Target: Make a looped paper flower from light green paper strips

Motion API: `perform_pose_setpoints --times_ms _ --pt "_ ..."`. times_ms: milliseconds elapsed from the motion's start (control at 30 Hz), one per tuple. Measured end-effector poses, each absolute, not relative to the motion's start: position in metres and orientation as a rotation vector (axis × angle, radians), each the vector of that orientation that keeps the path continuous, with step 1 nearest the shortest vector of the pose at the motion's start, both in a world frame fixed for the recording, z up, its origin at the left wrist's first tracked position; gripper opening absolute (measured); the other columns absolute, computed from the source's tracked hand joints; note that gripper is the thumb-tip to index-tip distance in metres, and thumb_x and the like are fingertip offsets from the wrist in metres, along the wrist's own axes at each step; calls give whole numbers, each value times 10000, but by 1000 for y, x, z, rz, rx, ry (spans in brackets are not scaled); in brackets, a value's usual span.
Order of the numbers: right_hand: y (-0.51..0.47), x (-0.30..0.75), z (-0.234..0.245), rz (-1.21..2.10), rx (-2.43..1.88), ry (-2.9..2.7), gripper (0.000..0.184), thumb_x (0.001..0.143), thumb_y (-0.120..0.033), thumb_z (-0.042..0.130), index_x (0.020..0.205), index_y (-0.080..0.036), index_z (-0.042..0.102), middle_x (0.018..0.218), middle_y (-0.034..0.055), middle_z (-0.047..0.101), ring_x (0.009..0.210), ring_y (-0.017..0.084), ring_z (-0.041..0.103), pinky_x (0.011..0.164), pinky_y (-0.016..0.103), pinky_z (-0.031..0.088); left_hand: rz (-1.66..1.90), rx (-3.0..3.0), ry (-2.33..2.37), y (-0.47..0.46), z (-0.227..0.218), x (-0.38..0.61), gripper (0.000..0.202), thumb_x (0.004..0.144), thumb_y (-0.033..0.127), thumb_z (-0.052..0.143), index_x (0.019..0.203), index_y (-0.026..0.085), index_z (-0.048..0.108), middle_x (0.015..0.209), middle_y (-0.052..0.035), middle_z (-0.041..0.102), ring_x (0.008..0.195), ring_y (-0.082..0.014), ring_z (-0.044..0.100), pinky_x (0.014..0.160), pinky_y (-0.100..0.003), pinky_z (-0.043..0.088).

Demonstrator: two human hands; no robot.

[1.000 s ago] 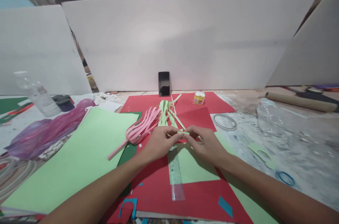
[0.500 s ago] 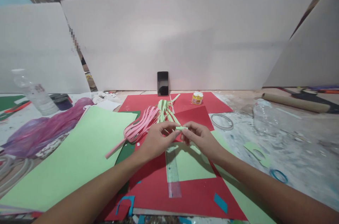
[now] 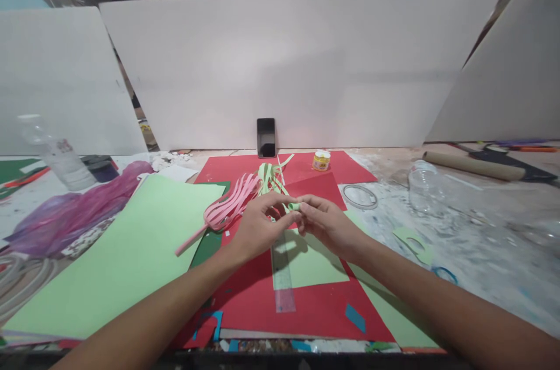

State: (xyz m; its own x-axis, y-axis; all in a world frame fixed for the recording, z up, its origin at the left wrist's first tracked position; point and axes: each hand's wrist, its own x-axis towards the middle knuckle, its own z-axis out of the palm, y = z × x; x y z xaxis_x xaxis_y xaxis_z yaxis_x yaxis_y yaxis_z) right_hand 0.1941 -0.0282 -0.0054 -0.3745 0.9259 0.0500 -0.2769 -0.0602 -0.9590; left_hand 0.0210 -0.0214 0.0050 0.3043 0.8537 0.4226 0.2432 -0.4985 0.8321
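Note:
My left hand (image 3: 258,227) and my right hand (image 3: 326,221) meet fingertip to fingertip above a red sheet (image 3: 306,306). Both pinch one small light green paper strip (image 3: 293,206), which looks curled between the fingers. Just beyond the hands lie a bundle of pink strips (image 3: 230,209) and a bundle of green strips (image 3: 270,177). A clear ruler (image 3: 282,276) lies below the hands, along the left edge of a green paper piece (image 3: 312,265).
A large green sheet (image 3: 126,253) lies left, purple plastic (image 3: 83,209) beyond it, with a bottle (image 3: 55,154). A phone (image 3: 266,137) leans on the white board (image 3: 284,66). A yellow jar (image 3: 321,160), tape ring (image 3: 359,196), clear container (image 3: 431,186) and cardboard tube (image 3: 468,164) lie right.
The green strip, held out straight between my hands a second ago, is now shorter and curled, and my fingertips have come closer together. The view has shifted slightly.

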Motion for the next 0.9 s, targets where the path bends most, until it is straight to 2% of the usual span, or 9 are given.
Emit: perform_pose_setpoints --times_ms 200,367,533,633,667,733,767,833,900 --pt "-28 192 -9 1647 -833 -1245 339 765 -451 711 976 -195 640 790 6 638 673 113 578 653 259 439 1228 2043 1030 -18 9 18 173 810 309 645 909 195 729 771 -25 620 632 -120 506 576 -246 415" --pt "-25 195 -15 1531 -842 -1391 317 783 -448 703 921 -182 600 731 -10 616 646 105 574 641 258 451 1108 2005 1042 -13 11 16 176 818 327 625 836 181 723 784 -40 666 697 -154 569 622 -275 432" --pt "-21 200 -11 1417 -983 -1456 356 804 -521 644 879 -181 569 730 0 611 612 114 567 596 270 460 1043 2129 1093 13 22 8 260 847 391 590 1004 217 704 877 -46 690 702 -162 582 647 -289 458" --pt "-18 202 -10 1410 -1056 -1372 382 790 -553 640 833 -185 549 710 -5 591 575 111 552 564 277 468 1047 2352 1288 51 33 5 292 873 389 534 1059 212 673 1002 -66 686 864 -206 616 781 -320 469" --pt "-17 203 -11 1415 -1063 -1356 386 787 -556 642 830 -184 546 702 -6 584 570 111 548 560 278 468 965 2430 1387 66 36 7 349 869 385 531 1150 204 630 1102 -87 662 977 -236 604 835 -335 461" --pt "-15 204 -13 1426 -1069 -1352 389 787 -552 644 821 -179 542 695 -7 575 565 108 543 565 280 468 590 2549 1607 97 35 13 547 843 377 550 1355 208 464 1342 -125 532 1211 -290 491 935 -371 422" --pt "-15 205 -15 1430 -1074 -1357 387 792 -548 642 813 -175 540 692 -5 573 568 107 542 573 280 466 485 2536 1652 112 33 18 620 802 352 598 1379 196 434 1374 -150 502 1239 -318 467 938 -387 418" --pt "-14 205 -18 1428 -1093 -1372 380 805 -537 633 796 -169 539 690 -4 567 574 102 539 587 276 459 336 2476 1727 137 26 27 619 718 282 668 1305 172 506 1300 -186 559 1165 -349 526 877 -401 447" --pt "-13 205 -19 1426 -1107 -1392 375 820 -531 618 801 -164 545 691 -4 561 579 99 535 593 271 450 216 2403 1778 156 19 34 425 690 259 677 1101 162 634 1113 -182 662 1002 -340 617 794 -393 472"
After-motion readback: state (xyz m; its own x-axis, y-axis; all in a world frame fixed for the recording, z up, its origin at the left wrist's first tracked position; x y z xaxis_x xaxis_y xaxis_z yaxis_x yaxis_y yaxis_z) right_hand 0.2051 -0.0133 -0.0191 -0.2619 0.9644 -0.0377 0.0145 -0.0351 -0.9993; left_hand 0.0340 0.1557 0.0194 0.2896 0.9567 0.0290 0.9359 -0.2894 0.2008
